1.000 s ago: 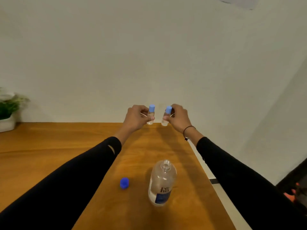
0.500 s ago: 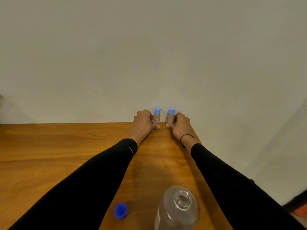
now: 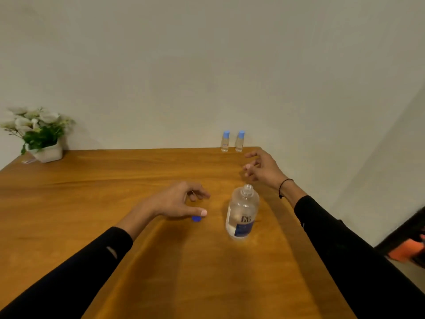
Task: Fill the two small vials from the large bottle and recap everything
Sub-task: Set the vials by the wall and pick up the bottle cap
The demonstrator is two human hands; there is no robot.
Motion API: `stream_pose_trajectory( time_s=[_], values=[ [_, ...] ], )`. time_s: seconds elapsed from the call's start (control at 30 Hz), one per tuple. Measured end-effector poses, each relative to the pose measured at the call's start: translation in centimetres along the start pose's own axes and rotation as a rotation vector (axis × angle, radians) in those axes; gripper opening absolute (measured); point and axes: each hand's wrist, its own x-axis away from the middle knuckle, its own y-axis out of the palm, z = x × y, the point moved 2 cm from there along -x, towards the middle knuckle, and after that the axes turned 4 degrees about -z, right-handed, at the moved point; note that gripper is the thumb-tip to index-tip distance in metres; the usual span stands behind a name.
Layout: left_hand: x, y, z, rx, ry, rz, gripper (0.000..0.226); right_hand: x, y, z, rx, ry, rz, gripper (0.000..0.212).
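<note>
Two small clear vials with light blue caps, one on the left [image 3: 225, 141] and one on the right [image 3: 239, 141], stand upright side by side at the far edge of the wooden table [image 3: 115, 192], near the wall. The large clear bottle [image 3: 242, 212] stands uncapped in the middle right. Its blue cap [image 3: 196, 218] lies on the table to the bottle's left, partly hidden under my left hand [image 3: 178, 201], which hovers above it with loosely curled fingers and holds nothing. Behind the bottle, my right hand [image 3: 262, 168] hangs in the air with spread fingers, empty.
A white pot of white flowers [image 3: 39, 134] stands at the table's far left corner by the wall. The table's right edge runs close to the bottle, with floor and a dark and orange object [image 3: 411, 247] beyond it.
Both hands let go of the capped vials at the far edge and drew back toward me. The left hand came over the blue cap, the right one behind the bottle.
</note>
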Motion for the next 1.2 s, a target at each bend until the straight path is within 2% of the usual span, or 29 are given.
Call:
stream_pose_trajectory(
  time_s=[0.07, 0.13, 0.23, 0.33, 0.4, 0.5, 0.57, 0.7, 0.8, 0.9, 1.03, 1.07, 1.2],
  values=[
    [1.4, 1.1, 0.9, -0.087, 0.022, -0.008, 0.049, 2.5, 0.0, -1.6, -0.074, -0.018, 0.034, 0.028],
    [2.2, 1.7, 1.9, -0.185, 0.023, 0.017, 0.032, 4.9, -0.1, -3.2, -0.114, -0.045, 0.061, 0.026],
    [3.6, 2.2, 2.5, -0.133, -0.013, 0.097, 0.019, 8.1, -0.7, -5.4, -0.124, -0.103, 0.098, 0.019],
    [5.3, 1.1, 3.7, 0.250, -0.030, 0.340, 0.023, 10.7, -1.8, -8.1, -0.066, -0.215, 0.167, 0.019],
    [6.3, -0.4, 5.9, 0.568, 0.019, 0.446, 0.025, 12.2, -2.4, -10.2, -0.019, -0.342, 0.181, 0.022],
    [6.6, -2.4, 9.8, 0.932, 0.130, 0.459, 0.021, 14.2, -2.0, -13.3, 0.030, -0.510, 0.034, 0.034],
    [6.2, -3.0, 12.1, 1.043, 0.184, 0.466, 0.019, 15.0, -1.1, -14.7, 0.055, -0.535, -0.052, 0.038],
    [5.2, -2.3, 14.8, 1.247, 0.217, 0.410, 0.032, 15.6, -0.7, -15.4, 0.052, -0.560, 0.125, 0.024],
    [4.7, -1.2, 15.7, 1.356, 0.240, 0.335, 0.031, 15.9, -1.1, -14.8, 0.119, -0.570, 0.115, 0.024],
    [4.6, -0.6, 15.9, 1.224, 0.203, 0.330, 0.038, 16.1, -1.7, -14.3, 0.239, -0.572, 0.102, 0.028],
    [4.5, 0.3, 13.7, 0.846, 0.104, 0.590, 0.043, 16.3, -2.9, -13.8, 0.455, -0.445, 0.024, 0.027],
    [4.4, 0.7, 12.9, 0.759, 0.093, 0.606, 0.046, 16.2, -2.9, -13.5, 0.520, -0.420, -0.022, 0.026],
    [3.4, 3.6, 11.1, 0.527, 0.088, 0.438, 0.080, 15.8, -1.7, -13.1, 0.756, -0.425, -0.168, 0.022]
  ],
)
